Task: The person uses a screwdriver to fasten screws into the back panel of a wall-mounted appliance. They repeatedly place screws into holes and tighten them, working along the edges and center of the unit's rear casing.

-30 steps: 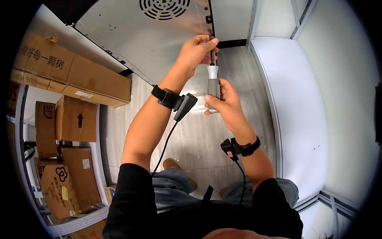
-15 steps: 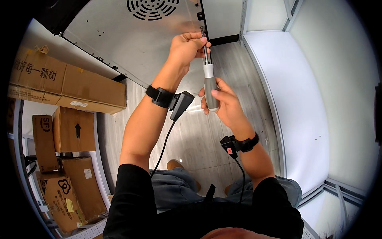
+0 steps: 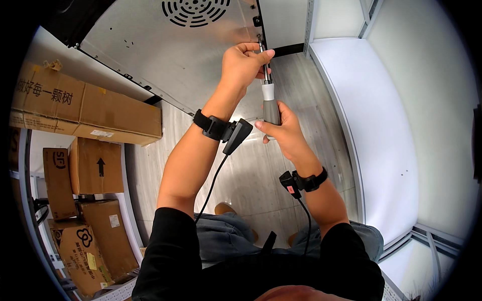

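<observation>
The screwdriver with a grey-and-white handle and a slim metal shaft (image 3: 268, 92) is positioned lengthwise below the right-hand edge of the flat silver sheet-metal panel (image 3: 165, 62), its tip directed at that edge. Contact between tip and panel (the detail is too small to resolve) cannot be confirmed.

The left hand (image 3: 243, 64) is closed around the shaft near the tip, thumb on the right side. The right hand (image 3: 284, 125) grips the handle, with the thumb across its lower part.

A black strap with a dark sensor block (image 3: 237, 136) encircles the left wrist; a second black strap with a smaller block (image 3: 289, 184) encircles the right wrist. A round slotted vent (image 3: 196, 7) is located in the panel's upper part. Below the hands lies the grey wood-look floor (image 3: 241, 175). Brown cardboard cartons (image 3: 118, 110) are stacked at left; a long white shelf (image 3: 369, 125) runs along the right.
</observation>
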{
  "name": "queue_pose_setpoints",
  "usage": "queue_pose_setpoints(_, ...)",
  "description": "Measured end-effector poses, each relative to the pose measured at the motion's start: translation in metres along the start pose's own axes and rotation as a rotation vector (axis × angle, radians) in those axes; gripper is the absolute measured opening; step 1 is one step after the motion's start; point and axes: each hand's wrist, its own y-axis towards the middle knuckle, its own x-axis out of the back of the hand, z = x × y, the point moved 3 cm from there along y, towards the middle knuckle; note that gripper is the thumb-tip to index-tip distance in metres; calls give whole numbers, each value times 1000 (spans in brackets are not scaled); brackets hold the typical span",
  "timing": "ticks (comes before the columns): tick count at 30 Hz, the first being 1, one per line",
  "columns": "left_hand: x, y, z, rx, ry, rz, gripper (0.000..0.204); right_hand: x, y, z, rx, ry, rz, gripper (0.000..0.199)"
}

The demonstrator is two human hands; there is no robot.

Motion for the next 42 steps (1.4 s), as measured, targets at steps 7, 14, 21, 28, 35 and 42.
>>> queue_pose_setpoints(7, 1, -3, 0, 63, -154, 33, 26, 10, 0, 4, -86, 378, 216, 43)
queue_pose_setpoints(14, 1, -5, 2, 60, -221, 44, 27, 10, 0, -4, -51, 179, 40, 50)
queue_pose_setpoints(21, 3, 0, 4, 0, -28, -34, 33, 14, 4, -8, 63, -87, -57, 47)
queue_pose_setpoints(28, 5, 1, 8, 13, -109, -1, 28, 15, 3, -5, 43, 159, -7, 41)
queue_pose_setpoints(35, 11, 3, 15, -104, 42, 18, 31, 13, -1, -8, 30, 99, -42, 37)
queue_pose_setpoints(42, 1, -1, 7, -126, -30, 33, 32, 25, -10, -9, 52, 89, -38, 36)
